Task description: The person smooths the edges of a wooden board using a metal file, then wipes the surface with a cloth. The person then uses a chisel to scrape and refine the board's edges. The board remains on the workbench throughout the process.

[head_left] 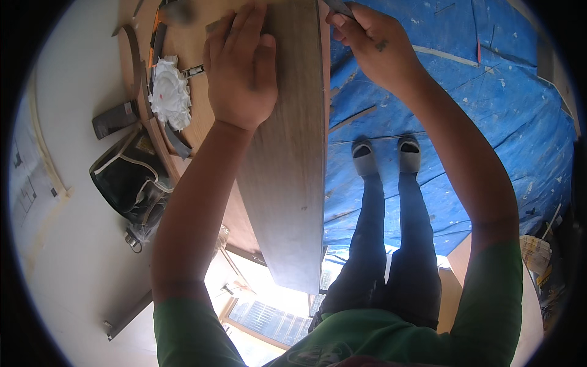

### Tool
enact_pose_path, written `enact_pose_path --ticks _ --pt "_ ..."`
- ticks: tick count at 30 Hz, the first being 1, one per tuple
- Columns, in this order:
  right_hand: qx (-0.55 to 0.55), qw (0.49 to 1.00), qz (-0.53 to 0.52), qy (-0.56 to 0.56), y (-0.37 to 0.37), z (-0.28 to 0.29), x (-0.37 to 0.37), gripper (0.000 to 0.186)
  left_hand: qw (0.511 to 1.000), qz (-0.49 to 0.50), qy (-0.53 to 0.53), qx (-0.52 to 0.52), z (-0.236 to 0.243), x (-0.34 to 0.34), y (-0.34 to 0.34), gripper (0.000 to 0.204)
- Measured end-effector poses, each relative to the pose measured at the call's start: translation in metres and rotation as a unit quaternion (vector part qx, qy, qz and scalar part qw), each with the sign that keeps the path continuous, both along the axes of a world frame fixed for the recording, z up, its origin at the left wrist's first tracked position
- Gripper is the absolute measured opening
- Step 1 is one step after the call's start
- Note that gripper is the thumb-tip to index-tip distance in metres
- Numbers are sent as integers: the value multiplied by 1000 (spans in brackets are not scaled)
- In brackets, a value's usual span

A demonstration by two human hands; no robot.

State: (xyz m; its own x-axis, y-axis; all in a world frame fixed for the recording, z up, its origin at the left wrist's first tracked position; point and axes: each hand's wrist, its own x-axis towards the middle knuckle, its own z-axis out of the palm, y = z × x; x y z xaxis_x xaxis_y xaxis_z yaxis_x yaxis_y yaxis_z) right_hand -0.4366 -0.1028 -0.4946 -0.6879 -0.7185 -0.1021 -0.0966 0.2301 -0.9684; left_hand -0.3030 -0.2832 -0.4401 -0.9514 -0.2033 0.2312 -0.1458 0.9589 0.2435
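My left hand [241, 73] lies on a long wood-grain board [290, 153], fingers stretched forward and pressed down near its far end. At the far right edge of that board, my right hand [379, 46] is closed around a slim dark grey tool [339, 7]. Only a short piece of the tool shows, cut off by the picture's upper edge, so its kind cannot be made out. The board's long right edge runs toward me, beside the blue sheet.
Left of the board are a crumpled white plastic-like bundle [170, 93], a dark strip [129, 49], a dark box [115, 119] and a black bag [131, 174]. A blue tarp [489, 122] with wood scraps covers the floor beneath my feet. A window [269, 318] shows low down.
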Motion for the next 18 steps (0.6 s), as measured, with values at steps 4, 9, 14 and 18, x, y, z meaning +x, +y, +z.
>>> enact_pose_path --ticks 4,9,14,18 --pt "-78 996 -5 -46 -5 -4 3 4 1000 -12 4 -2 0 -1 -1 45" --pt "-132 975 8 180 19 -29 57 16 999 -30 5 -19 0 -2 -3 45" --pt "-142 970 79 183 69 -12 134 36 998 -11 -27 -55 10 -1 4 46" --pt "-123 960 194 160 109 -1 172 39 999 -39 17 -11 -1 -4 -2 44"
